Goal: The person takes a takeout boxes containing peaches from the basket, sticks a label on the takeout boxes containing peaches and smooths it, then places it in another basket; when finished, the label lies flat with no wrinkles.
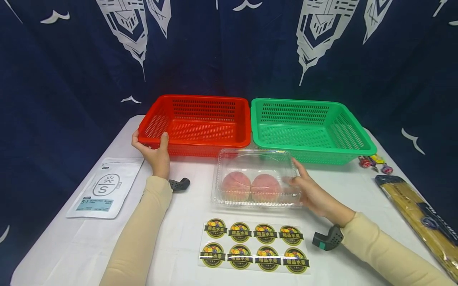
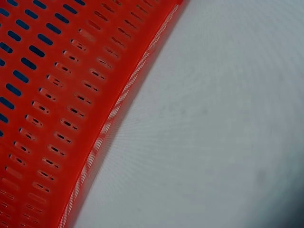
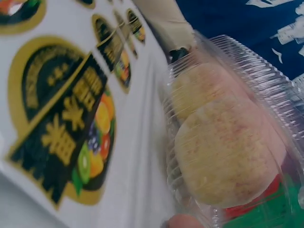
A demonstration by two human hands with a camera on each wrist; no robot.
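**Desk:** What did the head view show at that moment?

**Photographer:** A person sat at a white-covered tabletop (image 1: 186, 242). The left hand (image 1: 153, 153) gripped the near left corner of a red perforated plastic basket (image 1: 195, 124), thumb hooked over the rim, apparently to steady it. The right hand (image 1: 312, 192) lay against the right side of a clear plastic clamshell box (image 1: 255, 178), fingers mostly extended against its wall rather than wrapped round it.

**Desk:** And where was the box?

**Photographer:** On the tabletop, just in front of the gap between the red basket and a green perforated plastic basket (image 1: 311, 131) beside it. Its lid was down over two pink peaches (image 1: 250, 187) lying side by side. The right wrist view showed them pressed close to the ribbed wall (image 3: 223, 156).

**Desk:** Anything else in reach?

**Photographer:** A sheet of eight round black-and-gold fruit stickers (image 1: 255, 246) lay nearest the person, just before the box. A white pouch marked with an S (image 1: 105, 187) sat at the left; a long packet of spaghetti (image 1: 422, 216) and a few wrapped sweets (image 1: 373, 163) at the right.
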